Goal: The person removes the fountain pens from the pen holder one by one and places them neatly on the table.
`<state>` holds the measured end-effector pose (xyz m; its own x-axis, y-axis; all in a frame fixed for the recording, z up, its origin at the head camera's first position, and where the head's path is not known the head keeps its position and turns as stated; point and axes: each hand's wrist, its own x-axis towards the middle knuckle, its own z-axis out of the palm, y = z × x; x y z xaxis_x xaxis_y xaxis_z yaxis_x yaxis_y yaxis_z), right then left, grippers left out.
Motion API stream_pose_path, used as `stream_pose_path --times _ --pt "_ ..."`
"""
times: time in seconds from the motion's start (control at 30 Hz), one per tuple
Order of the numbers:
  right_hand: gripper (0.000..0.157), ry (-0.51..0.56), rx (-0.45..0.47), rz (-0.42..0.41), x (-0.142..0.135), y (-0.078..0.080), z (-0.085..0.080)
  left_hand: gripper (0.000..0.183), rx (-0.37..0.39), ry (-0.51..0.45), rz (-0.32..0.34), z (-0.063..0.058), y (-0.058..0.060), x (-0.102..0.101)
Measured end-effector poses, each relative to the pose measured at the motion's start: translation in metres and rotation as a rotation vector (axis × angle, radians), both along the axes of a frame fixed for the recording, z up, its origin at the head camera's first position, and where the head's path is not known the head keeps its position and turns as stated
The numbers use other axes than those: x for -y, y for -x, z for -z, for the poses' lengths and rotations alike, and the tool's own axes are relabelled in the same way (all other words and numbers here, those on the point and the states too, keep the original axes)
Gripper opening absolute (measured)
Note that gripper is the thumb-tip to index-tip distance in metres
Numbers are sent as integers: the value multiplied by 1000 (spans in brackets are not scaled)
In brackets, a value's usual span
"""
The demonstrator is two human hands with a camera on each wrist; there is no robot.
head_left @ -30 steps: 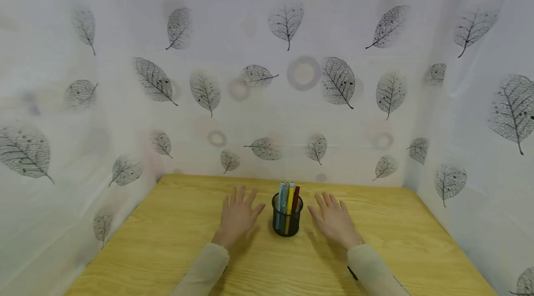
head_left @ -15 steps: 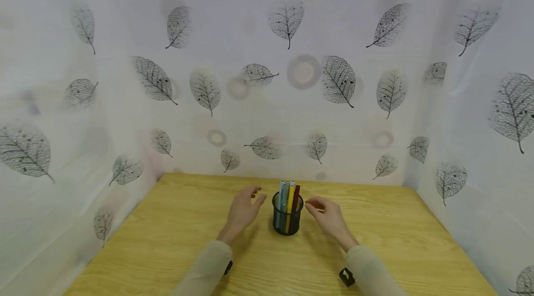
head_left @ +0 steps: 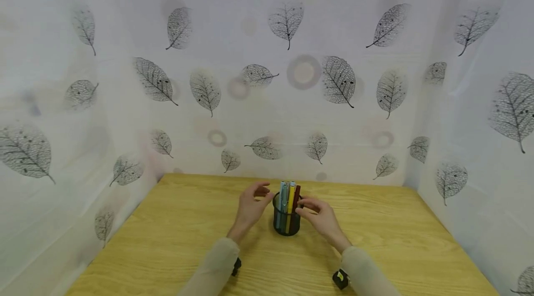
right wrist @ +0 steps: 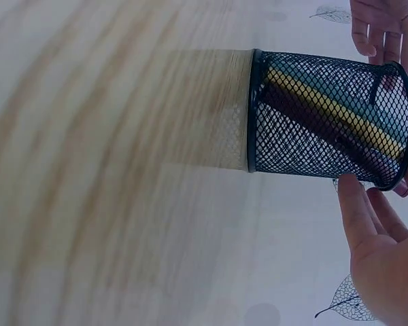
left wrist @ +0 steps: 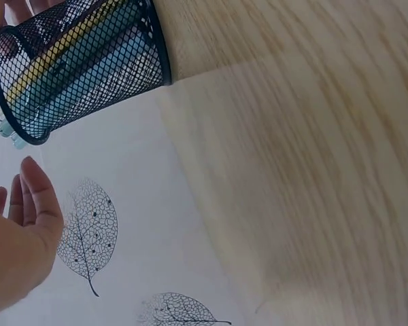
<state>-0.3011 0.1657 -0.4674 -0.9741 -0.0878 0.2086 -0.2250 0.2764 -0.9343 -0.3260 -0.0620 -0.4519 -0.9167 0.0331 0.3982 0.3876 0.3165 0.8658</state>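
A black mesh pen holder (head_left: 286, 223) stands upright on the table, with several pens in it, among them a yellow pen (head_left: 290, 199) and a dark red pen (head_left: 296, 194). Just left of the rim is my left hand (head_left: 250, 205), its fingers loosely bent and nothing in them; the left wrist view shows a gap between that hand (left wrist: 24, 238) and the holder (left wrist: 95, 75). On the other side, my right hand (head_left: 323, 222) has its fingertips right at the rim. In the right wrist view a fingertip of this hand (right wrist: 387, 265) meets the mesh side near the rim.
The wooden table (head_left: 179, 222) reaches back to a pale sheet (head_left: 267, 110) printed with dark leaves, which also hangs at both sides. Small black devices sit under the sleeves, a left one (head_left: 236, 267) and a right one (head_left: 340, 279).
Both hands have moved inward towards the pen holder, and their flat, spread fingers have become loosely bent. The right hand has reached the rim. The holder and pens have stayed in place.
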Motion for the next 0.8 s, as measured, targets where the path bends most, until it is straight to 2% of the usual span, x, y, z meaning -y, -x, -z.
stream_pose_path --times 0.17,0.43,0.7,0.8 --pt "25 9 22 -3 1 0 2 32 -14 -25 30 1 1 -4" --pt "23 18 24 2 1 -1 4 27 -59 3 72 3 3 -15" --pt "19 18 22 8 1 0 4 32 -78 9 28 7 6 -23" --pt "18 12 14 9 2 3 5 33 -97 29 37 6 6 -25"
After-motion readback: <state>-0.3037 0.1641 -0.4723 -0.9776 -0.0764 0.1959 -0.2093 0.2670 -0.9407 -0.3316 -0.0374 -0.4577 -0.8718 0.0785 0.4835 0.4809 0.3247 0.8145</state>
